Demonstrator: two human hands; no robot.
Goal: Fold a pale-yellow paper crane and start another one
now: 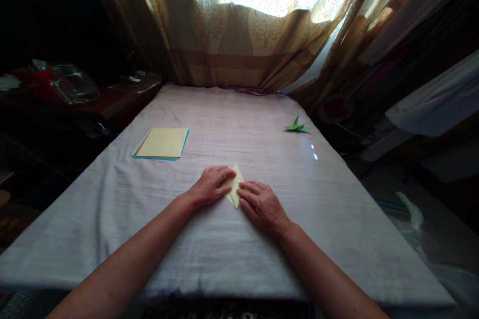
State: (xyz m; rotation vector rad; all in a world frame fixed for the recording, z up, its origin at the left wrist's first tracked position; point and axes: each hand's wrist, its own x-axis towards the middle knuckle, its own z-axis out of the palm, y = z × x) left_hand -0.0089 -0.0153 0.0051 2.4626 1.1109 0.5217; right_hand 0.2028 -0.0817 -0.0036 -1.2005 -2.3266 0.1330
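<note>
A pale yellow sheet of origami paper, folded into a narrow diamond, lies on the cloth-covered table with one point away from me. My left hand holds its left side, thumb and fingers curled over the edge. From the right, the fingers of my right hand press on the paper's right side and lower part. Fold lines run down its middle to the near point. Both hands cover parts of its edges.
A stack of square coloured paper, yellow on top, lies at the left. Towards the right edge sits a green folded paper crane. Patterned curtains hang behind the table. A dark side surface at left holds a clear jar.
</note>
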